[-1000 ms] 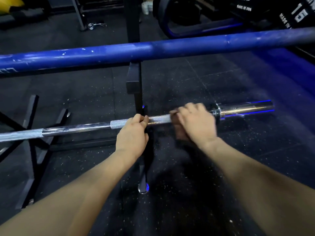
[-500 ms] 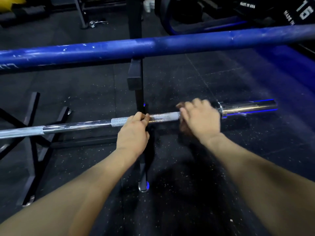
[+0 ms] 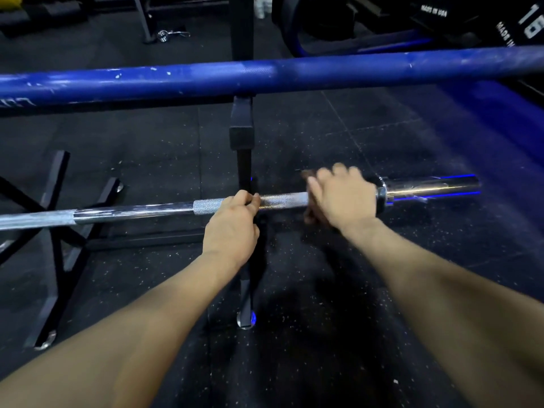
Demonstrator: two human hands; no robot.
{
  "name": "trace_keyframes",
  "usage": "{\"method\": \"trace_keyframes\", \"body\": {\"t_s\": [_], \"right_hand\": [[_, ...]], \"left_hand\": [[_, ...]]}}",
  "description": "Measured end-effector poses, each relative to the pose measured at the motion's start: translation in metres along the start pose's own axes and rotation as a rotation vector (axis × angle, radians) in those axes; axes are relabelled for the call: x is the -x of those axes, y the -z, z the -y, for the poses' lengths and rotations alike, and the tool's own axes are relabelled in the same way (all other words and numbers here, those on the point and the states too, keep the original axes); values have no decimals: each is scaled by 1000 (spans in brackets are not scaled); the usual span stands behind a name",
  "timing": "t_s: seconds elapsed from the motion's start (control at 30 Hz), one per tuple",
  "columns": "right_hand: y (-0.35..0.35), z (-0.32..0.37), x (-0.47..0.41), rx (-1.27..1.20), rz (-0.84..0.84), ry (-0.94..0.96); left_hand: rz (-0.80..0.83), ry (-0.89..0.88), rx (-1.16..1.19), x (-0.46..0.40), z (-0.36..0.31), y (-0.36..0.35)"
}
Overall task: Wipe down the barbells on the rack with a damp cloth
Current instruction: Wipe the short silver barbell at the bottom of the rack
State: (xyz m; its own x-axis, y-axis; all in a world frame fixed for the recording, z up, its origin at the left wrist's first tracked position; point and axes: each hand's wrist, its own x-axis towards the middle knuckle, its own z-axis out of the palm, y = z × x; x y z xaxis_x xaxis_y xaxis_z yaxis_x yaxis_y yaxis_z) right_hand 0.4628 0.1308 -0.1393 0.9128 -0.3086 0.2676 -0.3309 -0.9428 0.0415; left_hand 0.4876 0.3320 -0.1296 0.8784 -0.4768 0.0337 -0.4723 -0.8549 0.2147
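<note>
Head view: left hand (image 3: 232, 225) grips silver barbell (image 3: 132, 212); right hand (image 3: 343, 195) clutches mostly hidden brown cloth (image 3: 309, 173).

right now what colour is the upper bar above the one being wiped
Blue, with scuffed pale marks, on the upper bar; the head view shows it best.

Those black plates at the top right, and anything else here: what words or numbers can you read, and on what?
"MADE IN USA": white print on a black plate.
"16" and "MADE IN", cut by the frame edge: on the nearer plate.
White lettering on the blue bar, far left: cut off, unreadable.
Nothing legible on the chrome barbell.
</note>
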Motion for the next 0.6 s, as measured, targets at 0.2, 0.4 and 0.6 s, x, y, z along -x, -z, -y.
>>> {"method": "trace_keyframes", "body": {"t_s": [0.2, 0.4, 0.6], "right_hand": [[0, 68, 20, -63, -49, -14], [-1, 7, -11, -12, 14, 2], [0, 46, 6, -33, -40, -146]], "left_hand": [[-6, 22, 5, 0, 0, -3], [-7, -4, 2, 0, 2, -2], [-16, 4, 11, 0, 0, -3]]}}
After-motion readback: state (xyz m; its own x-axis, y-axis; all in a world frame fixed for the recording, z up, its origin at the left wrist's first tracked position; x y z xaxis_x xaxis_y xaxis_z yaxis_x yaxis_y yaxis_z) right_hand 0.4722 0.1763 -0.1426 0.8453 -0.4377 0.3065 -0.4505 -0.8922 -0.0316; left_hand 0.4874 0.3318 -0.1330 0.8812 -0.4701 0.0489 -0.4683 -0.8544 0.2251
